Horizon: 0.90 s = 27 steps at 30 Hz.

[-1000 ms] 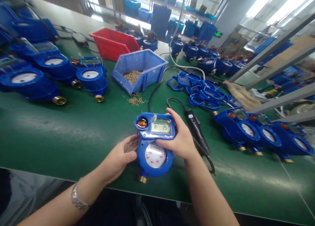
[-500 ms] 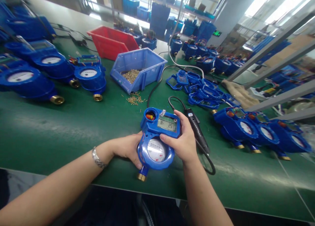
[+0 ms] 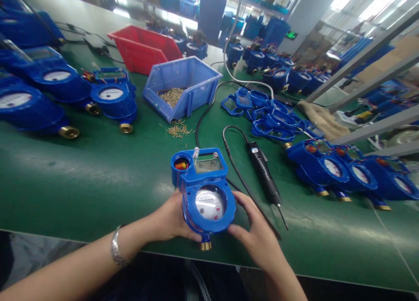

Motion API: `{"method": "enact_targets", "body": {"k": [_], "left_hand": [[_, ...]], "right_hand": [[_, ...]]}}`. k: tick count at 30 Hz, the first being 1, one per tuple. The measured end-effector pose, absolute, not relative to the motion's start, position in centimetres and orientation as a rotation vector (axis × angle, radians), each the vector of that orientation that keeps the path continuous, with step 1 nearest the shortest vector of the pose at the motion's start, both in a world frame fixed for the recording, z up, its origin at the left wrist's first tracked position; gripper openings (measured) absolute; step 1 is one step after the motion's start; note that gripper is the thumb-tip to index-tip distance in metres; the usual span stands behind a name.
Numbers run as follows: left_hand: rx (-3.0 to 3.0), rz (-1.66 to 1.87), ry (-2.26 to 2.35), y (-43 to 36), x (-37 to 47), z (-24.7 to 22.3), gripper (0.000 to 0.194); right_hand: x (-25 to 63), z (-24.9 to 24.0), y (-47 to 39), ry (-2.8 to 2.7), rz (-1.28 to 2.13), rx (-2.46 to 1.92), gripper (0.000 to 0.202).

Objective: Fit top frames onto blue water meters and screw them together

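A blue water meter (image 3: 209,205) with a round dial and a small display reading "A- 25" stands near the table's front edge. My left hand (image 3: 172,218) is wrapped round its lower left side, the thumb by the brass end. On the right side, my right hand (image 3: 257,229) has its thumb and fingers apart, close to the meter's rim; whether the fingertips touch it is hard to tell. A black electric screwdriver (image 3: 264,174) lies to the right, its bit toward the front.
Behind are a blue bin (image 3: 199,87) of brass screws, loose screws (image 3: 178,129), a red bin (image 3: 140,50) and a pile of blue frames (image 3: 271,115). More meters stand left (image 3: 113,98) and right (image 3: 330,167). Cables cross the table.
The meter has turned more upright, with its display moved left and its brass end moved right. My right hand has slid down from the display and its fingers have spread.
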State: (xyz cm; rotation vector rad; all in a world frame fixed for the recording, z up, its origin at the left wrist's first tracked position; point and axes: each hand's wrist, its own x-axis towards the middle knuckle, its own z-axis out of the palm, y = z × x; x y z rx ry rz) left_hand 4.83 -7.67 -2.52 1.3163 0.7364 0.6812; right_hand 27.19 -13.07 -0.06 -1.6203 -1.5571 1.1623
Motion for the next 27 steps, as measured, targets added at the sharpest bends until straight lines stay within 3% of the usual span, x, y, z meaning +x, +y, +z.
{"method": "enact_targets", "body": {"k": [4, 12, 27], "left_hand": [[1.256, 0.618, 0.770, -8.1, 4.5, -2.6, 0.073], [1.266, 0.471, 0.731, -6.2, 3.8, -0.6, 0.071], [1.279, 0.580, 0.751, -7.0, 4.3, -1.6, 0.060]], "right_hand": [[24.1, -1.5, -14.8, -1.541, 1.215, -1.734, 0.078], [19.7, -2.4, -13.2, -1.346, 1.105, -1.451, 0.062], [19.6, -4.5, -13.7, -1.310, 0.977, -1.504, 0.070]]}}
